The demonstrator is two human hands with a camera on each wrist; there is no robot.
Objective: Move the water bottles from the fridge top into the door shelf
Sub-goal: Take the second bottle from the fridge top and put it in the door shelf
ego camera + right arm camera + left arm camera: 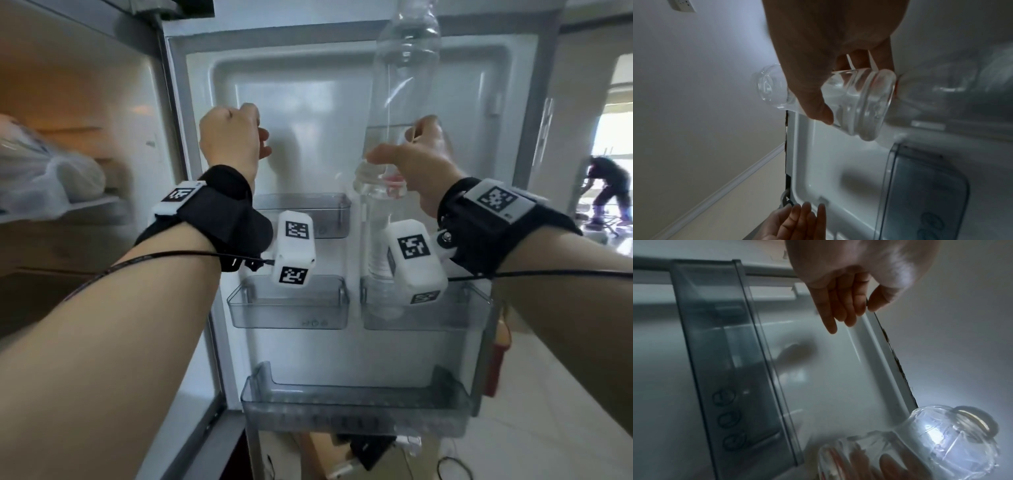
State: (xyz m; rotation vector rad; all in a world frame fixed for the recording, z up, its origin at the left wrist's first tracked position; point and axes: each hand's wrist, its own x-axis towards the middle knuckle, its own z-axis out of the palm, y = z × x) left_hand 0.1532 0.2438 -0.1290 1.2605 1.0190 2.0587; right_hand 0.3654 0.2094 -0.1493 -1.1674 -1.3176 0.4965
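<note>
My right hand (414, 154) grips a clear water bottle (406, 68) round its lower end and holds it upright in front of the open fridge door, neck at the frame's top. In the right wrist view my thumb and fingers wrap that bottle (859, 104). Just below it a second clear bottle (375, 240) with a red cap stands in the right middle door shelf (462, 315). My left hand (236, 133) hangs empty to the left, before the door liner, with fingers relaxed (842, 305).
An empty left middle shelf (291, 315), a small upper shelf (308, 212) and a wide bottom shelf (352, 411) line the door. The fridge interior with a plastic bag (44, 178) is at left. A person (609, 185) bends over far right. Cables lie on the floor.
</note>
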